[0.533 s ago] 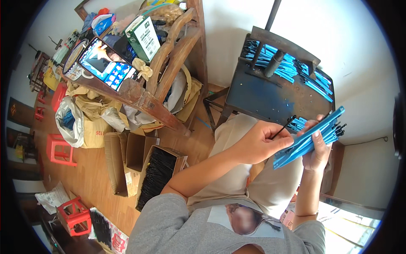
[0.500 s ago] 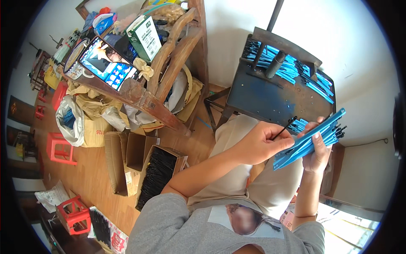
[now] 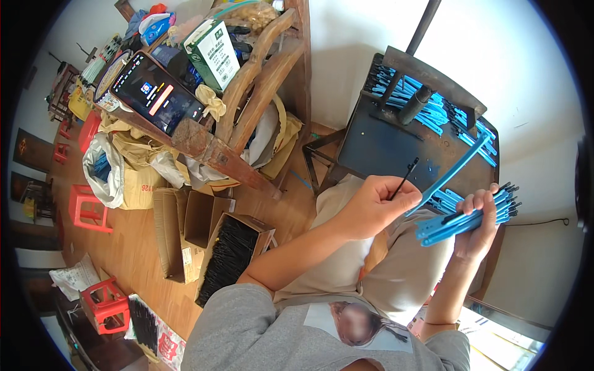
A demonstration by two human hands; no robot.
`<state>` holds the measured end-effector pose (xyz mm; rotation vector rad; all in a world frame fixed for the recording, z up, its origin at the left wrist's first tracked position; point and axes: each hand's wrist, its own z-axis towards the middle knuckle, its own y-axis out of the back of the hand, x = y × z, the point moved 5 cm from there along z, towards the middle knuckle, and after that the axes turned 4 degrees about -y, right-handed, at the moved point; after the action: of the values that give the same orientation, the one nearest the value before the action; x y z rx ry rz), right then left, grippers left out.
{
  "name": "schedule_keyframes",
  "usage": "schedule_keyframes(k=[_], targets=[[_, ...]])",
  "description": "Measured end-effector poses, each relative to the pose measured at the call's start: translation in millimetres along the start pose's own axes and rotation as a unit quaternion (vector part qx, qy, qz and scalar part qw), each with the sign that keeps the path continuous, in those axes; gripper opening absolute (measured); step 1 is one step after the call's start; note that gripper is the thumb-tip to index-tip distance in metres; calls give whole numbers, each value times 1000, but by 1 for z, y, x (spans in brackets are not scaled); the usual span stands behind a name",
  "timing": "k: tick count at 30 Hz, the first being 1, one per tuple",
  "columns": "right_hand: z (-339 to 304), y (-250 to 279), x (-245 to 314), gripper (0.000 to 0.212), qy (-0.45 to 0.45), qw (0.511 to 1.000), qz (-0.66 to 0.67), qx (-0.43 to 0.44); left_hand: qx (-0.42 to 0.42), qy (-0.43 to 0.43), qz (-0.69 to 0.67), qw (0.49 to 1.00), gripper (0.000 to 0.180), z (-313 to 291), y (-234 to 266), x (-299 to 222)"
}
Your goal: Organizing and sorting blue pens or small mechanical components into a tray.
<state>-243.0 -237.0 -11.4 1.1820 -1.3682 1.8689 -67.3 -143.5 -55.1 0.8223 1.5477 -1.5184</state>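
Observation:
My left hand (image 3: 378,207) is closed in a pinch above my lap. A thin black rod (image 3: 405,177) with a knobbed tip sticks up from its fingers. One long blue plastic strip (image 3: 456,170) slants up to the right from the same fingertips, apart from the rest. My right hand (image 3: 477,238) is wrapped round a bundle of blue strips (image 3: 447,230), with several black ends poking out past the fingers on the right. More blue strips (image 3: 442,199) lie on the table edge just behind the hands.
Ahead stands a dark metal-topped table (image 3: 377,145) with a post-and-arm fixture (image 3: 416,105) and piles of blue strips (image 3: 427,114). To the left are a wooden rack (image 3: 213,154), a phone (image 3: 154,93), cartons (image 3: 170,238), a carton of black rods (image 3: 229,260) and red stools (image 3: 90,207).
One blue strip has come away from the bundle into my left fingers. My right hand has shifted slightly right and down with the bundle. The phone screen shows a different picture.

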Motion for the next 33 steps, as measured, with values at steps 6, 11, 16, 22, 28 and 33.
schedule_keyframes(k=[6,11,16,22,28,33], targets=[[-4,-9,-13,33,-29,998,-35,45,30,26,-4,999,17,1,-5,7],[-11,-17,-21,52,-59,988,-4,145,76,38,-35,996,15,0,-18,13],[-12,-25,-20,34,-76,990,-62,101,94,33,-19,995,15,-4,-19,15],[-11,-28,-15,29,-62,987,-39,140,-103,-246,491,829,13,-47,7,-68],[-8,-7,-28,27,-97,986,81,107,-339,-264,699,572,27,-121,77,-175],[-6,-8,-41,25,-148,974,127,115,-291,-159,859,389,31,-144,111,-212]])
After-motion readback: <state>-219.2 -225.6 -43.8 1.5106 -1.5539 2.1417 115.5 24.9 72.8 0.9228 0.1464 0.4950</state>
